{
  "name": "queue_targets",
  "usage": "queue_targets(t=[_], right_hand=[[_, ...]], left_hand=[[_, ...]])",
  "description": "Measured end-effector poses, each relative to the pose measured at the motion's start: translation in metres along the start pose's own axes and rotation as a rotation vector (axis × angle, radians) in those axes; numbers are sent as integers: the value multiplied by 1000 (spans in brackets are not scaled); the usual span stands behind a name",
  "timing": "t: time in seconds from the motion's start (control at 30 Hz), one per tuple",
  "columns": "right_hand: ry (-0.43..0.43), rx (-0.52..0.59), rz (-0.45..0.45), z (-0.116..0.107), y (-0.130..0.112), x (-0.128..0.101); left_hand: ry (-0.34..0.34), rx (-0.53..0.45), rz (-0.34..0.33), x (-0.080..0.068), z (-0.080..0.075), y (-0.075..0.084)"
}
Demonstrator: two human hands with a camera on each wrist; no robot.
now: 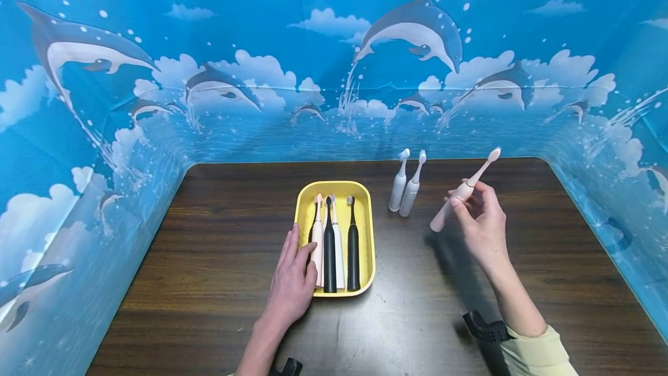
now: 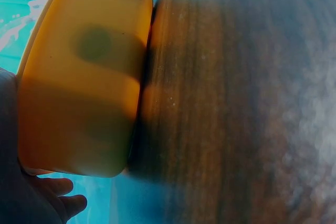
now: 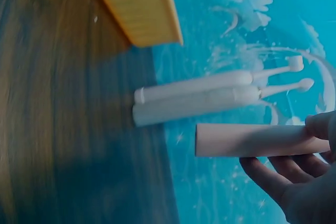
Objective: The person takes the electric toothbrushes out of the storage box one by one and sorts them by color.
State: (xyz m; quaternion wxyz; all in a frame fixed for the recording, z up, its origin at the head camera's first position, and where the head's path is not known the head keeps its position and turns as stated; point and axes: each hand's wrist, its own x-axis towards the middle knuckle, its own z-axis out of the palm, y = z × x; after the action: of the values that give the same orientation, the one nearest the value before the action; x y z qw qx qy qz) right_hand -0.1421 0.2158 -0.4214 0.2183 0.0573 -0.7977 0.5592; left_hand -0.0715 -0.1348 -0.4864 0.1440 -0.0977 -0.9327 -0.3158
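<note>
A pale pink electric toothbrush (image 1: 463, 191) is held in my right hand (image 1: 485, 222), pinched between thumb and fingers, tilted with its brush head up and to the right. In the right wrist view its handle (image 3: 252, 140) points left. My left hand (image 1: 292, 283) rests at the left rim of a yellow tray (image 1: 371, 248), fingers extended, some reaching over the edge beside a pink toothbrush (image 1: 318, 248). Also lying in the tray are a white toothbrush (image 1: 338, 251) and several black ones, including one black toothbrush (image 1: 353, 254) set apart at the right.
Two light grey-white electric toothbrushes, a left one (image 1: 398, 190) and a right one (image 1: 410, 193), stand upright side by side between the tray and my right hand. A dolphin-printed blue cloth (image 1: 334, 132) walls the dark wooden table (image 1: 219, 237) at the back and sides.
</note>
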Motion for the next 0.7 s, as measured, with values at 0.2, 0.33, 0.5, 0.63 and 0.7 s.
queue_targets(t=[0.2,0.33,0.5,0.63,0.7], right_hand=[[87,-93,-38,0,16,3],[118,-165,-17,0,31,4],[149,-226,11,-1,49,6],[168,-254,36,-1,59,6],[176,-258,44,-2,64,6]], left_hand=[[-8,2,-5,0,-1,1],[-8,8,-5,0,0,0],[-24,6,-18,0,0,1],[-20,3,-20,0,-1,0],[-17,5,-15,0,-1,0]])
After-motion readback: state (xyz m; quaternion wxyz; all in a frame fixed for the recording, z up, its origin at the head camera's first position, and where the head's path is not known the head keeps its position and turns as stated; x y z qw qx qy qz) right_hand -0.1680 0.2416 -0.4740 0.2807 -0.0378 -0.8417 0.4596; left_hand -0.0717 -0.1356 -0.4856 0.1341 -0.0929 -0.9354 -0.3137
